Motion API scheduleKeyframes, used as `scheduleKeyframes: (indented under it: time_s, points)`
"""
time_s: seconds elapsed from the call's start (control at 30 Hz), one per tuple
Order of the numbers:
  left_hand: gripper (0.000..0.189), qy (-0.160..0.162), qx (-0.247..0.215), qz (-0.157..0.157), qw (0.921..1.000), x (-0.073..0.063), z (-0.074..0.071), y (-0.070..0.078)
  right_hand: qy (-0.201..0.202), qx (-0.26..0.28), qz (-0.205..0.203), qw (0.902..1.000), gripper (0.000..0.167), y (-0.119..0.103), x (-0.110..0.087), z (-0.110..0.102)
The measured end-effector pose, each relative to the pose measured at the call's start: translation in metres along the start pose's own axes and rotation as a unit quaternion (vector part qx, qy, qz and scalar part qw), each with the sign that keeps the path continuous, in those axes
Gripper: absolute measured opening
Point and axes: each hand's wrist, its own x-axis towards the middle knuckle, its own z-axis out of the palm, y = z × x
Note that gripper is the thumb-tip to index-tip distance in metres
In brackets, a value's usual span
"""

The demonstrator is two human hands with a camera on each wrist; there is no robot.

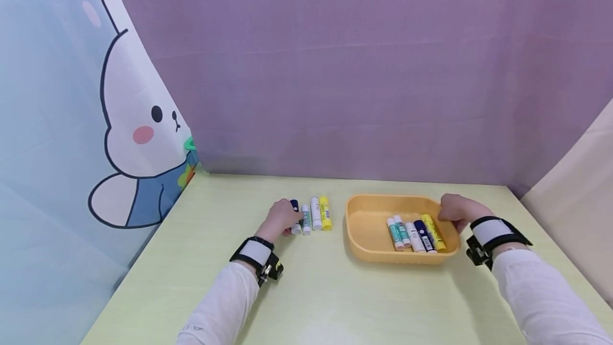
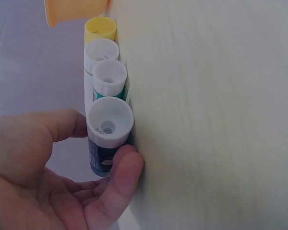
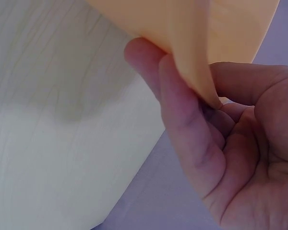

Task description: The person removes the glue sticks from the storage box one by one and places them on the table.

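At the left end of a short row on the table, my left hand [image 1: 281, 216] has its thumb and a finger on either side of a dark blue glue stick [image 2: 103, 155], whose white base faces the left wrist camera. Beside it lie a teal-and-white glue stick [image 1: 306, 220], a white glue stick [image 1: 315, 213] and a yellow glue stick [image 1: 325, 213]. My right hand [image 1: 455, 211] pinches the right rim of an orange plastic basket [image 1: 356, 228], thumb inside and fingers underneath. Inside it, several glue sticks lie side by side, including a yellow one [image 1: 433, 232] and a dark blue one [image 1: 424, 236].
The pale wooden table [image 1: 316, 292] carries the row and the basket. A purple cloth [image 1: 335, 79] hangs along its back edge, and a blue curtain with a cartoon figure [image 1: 139, 148] hangs at the left. The basket stands just right of the row.
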Motion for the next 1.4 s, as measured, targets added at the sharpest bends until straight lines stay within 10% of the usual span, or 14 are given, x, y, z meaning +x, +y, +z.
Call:
scheduleKeyframes:
  time_s: [0.43,0.8,1.4]
  points:
    - [0.036,-0.011,0.025,0.006,0.9996,-0.005,-0.013,0.006,0.000,-0.002,0.001,1.0000,0.014,0.002,0.004,-0.001]
    - [0.075,0.007,0.063,0.028,0.9976,-0.019,-0.029,0.015,-0.001,-0.005,0.002,1.0000,0.012,0.002,0.005,-0.001]
    - [0.114,0.131,0.058,0.119,0.9825,-0.051,-0.081,0.077,-0.007,-0.009,-0.002,0.9999,0.013,0.002,0.004,-0.001]
